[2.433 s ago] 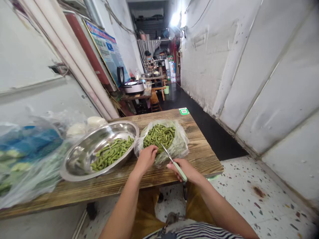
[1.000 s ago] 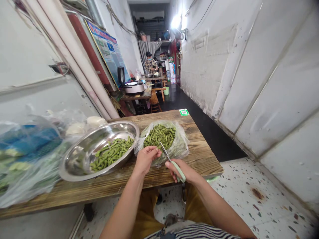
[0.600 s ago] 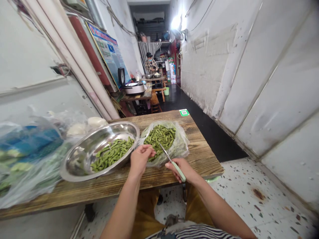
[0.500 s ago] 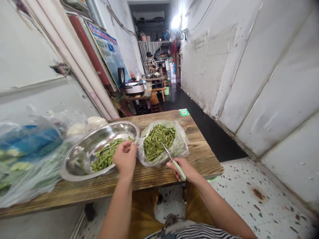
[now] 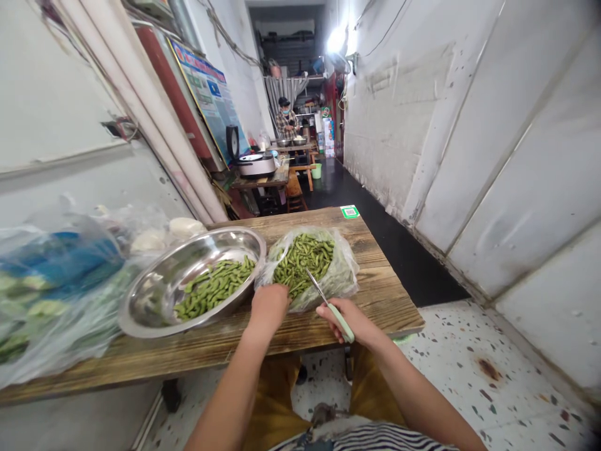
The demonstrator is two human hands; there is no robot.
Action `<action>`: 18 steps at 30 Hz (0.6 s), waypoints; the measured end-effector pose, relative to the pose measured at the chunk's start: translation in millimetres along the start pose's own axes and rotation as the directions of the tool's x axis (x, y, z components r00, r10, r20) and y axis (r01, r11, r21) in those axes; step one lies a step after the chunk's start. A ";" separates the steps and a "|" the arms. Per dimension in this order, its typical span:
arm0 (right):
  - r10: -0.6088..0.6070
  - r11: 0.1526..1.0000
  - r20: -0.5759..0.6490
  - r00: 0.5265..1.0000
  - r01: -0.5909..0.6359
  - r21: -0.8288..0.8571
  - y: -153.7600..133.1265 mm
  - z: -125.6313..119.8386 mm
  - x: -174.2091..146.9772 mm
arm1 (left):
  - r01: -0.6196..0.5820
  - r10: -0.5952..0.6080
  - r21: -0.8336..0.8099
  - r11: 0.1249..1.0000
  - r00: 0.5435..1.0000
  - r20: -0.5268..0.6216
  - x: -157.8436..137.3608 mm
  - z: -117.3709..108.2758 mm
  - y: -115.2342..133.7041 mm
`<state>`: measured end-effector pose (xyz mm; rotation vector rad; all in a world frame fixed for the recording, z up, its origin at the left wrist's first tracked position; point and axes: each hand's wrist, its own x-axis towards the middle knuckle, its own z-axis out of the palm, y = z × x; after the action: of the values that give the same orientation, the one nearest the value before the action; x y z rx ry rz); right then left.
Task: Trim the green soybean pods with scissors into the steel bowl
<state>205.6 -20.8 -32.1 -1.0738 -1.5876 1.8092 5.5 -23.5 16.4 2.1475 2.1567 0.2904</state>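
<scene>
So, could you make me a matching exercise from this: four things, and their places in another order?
1. Pale-green-handled metal tool
2. Wide shiny metal basin
3. Green-and-white code sticker
4. Small light-green bucket

A. On the dark floor
B. Left of the clear plastic bag of green pods
C. Near the far right corner of the brown wooden table
D. In the person's right hand

Pairs: 1D; 2B; 3C; 4A.

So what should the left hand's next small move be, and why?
Probably pinch a pod from the bag and bring it to the scissors: the left hand sits at the bag's near left edge, fingertips hidden, and the right hand holds the scissors, blades over the pods.
</scene>
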 end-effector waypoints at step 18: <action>-0.042 0.991 0.054 0.998 0.049 -0.124 1.1 -1.3 -2.5 | 0.073 -0.084 -0.734 0.675 0.996 0.022 0.3 -11.2 5.2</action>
<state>208.2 -22.3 -32.6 -1.0452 -1.7617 1.7396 8.5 -24.1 28.4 1.5636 1.6758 0.9784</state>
